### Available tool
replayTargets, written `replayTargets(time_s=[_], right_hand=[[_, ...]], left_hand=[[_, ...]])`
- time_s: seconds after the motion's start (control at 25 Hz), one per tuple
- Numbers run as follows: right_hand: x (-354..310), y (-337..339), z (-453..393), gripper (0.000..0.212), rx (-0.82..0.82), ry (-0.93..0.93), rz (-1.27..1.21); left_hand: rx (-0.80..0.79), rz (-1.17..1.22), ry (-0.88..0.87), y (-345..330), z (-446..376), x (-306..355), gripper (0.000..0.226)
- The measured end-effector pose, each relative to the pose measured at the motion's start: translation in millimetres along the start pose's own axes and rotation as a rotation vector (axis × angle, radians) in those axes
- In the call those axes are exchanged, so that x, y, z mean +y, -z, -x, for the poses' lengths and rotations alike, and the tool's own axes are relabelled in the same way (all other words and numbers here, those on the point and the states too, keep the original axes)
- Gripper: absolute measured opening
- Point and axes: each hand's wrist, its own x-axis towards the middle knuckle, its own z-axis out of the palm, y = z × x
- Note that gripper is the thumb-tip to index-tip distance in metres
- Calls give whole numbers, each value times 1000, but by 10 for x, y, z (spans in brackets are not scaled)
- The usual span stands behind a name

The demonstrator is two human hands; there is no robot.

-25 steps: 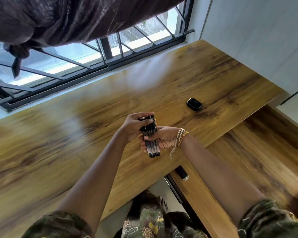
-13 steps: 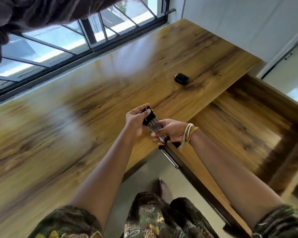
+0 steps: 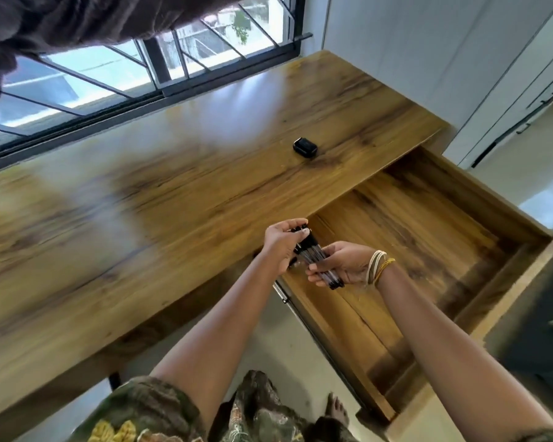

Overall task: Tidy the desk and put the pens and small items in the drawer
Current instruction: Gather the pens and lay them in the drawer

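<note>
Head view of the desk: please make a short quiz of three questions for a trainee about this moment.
1. True or false: the drawer is open.
2. What do the left hand and the right hand hold together?
A. a bundle of pens
B. a notebook
C. a cup
3. Fill in: the small black case lies on the ____.

Key:
1. True; its wooden floor shows.
2. A; both hands grip the bundle over the drawer's near corner.
3. Desk, not yet in the drawer.
</note>
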Motion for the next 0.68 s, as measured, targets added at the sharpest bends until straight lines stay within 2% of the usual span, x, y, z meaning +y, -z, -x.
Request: replayTargets(time_s=[0.24,0.36,0.48,0.56,0.68], right_hand=[[630,353,81,19,-34,-70,-37],[833,410,42,14,43,-120,33],[932,376,-5,21,184,-181,148],[994,330,-88,30,281,-213,238],[1167,301,-364,34,343,-247,356]], left_hand=[[132,-44,100,-557,148,-504,20],[218,-66,134,-601,169,-700,34],[231,-154,121,-516,209,-758,49],[225,-376,5,-439,299,-743,42],[330,-793,-408,-327,457,-782,32]])
